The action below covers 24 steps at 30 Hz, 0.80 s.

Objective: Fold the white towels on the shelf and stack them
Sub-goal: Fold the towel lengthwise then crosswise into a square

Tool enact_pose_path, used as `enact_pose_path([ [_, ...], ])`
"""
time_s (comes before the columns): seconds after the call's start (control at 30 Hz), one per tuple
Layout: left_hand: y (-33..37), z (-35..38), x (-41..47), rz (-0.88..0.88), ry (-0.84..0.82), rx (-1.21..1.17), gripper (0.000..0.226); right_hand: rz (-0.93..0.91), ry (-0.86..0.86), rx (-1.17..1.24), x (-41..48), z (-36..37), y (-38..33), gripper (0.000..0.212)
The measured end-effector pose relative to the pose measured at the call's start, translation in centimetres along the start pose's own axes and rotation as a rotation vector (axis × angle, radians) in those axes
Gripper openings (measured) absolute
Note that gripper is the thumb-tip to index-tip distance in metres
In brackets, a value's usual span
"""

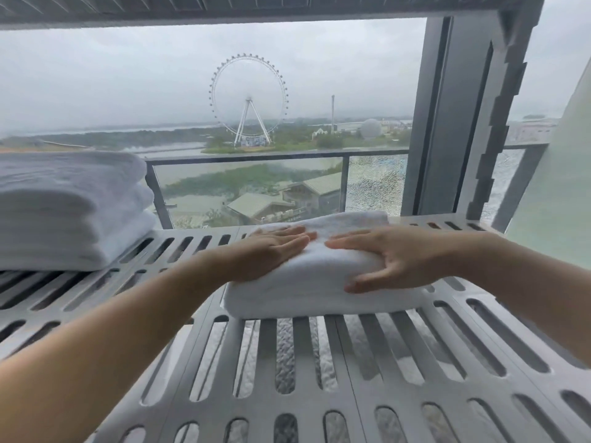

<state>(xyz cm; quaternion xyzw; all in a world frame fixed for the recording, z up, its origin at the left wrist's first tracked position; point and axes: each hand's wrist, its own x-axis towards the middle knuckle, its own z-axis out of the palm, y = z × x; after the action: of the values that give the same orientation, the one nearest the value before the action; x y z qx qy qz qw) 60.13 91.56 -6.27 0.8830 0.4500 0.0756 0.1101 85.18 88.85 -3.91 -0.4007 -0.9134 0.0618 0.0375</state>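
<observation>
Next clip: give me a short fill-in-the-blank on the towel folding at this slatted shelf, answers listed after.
1. Both hands, the left hand and the right hand, press flat on a folded white ____ .
2. The folded white towel lies on the grey slatted ____ .
3. The stack of folded white towels sits to the person's ____ .
4. Through the window stands a white Ferris ____ .

Answers: towel; shelf; left; wheel

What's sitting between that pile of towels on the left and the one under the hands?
Nothing: in the head view only bare slotted shelf separates the towel stack from the folded towel pressed under both hands.
</observation>
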Motion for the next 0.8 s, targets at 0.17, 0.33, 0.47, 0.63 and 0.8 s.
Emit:
enact_pose_path([
  [0.17, 0.1, 0.6, -0.3, -0.031, -0.045, 0.108, 0.051, -0.022, -0.078, -0.195, -1.0, 1.8, 0.4, 0.059],
  [0.33, 0.7, 0.0, -0.6, -0.045, 0.061, 0.041, 0.044, 0.033, -0.020, -0.295, -1.9, 1.5, -1.5, 0.083],
  [0.47, 1.5, 0.2, -1.8, -0.110, 0.191, -0.178, 0.040, -0.035, 0.190, -0.553, -0.3, 1.2, -5.9, 0.080],
  [0.63, 1.9, -0.6, -2.7, -0.163, 0.226, -0.184, 0.038, -0.042, 0.250, -0.482, 0.8, 2.5, -7.6, 0.051],
  [0.8, 2.3, -2.1, -4.1, -0.210, 0.235, -0.058, 0.037, -0.066, 0.231, -0.394, -3.1, 1.5, -3.6, 0.043],
])
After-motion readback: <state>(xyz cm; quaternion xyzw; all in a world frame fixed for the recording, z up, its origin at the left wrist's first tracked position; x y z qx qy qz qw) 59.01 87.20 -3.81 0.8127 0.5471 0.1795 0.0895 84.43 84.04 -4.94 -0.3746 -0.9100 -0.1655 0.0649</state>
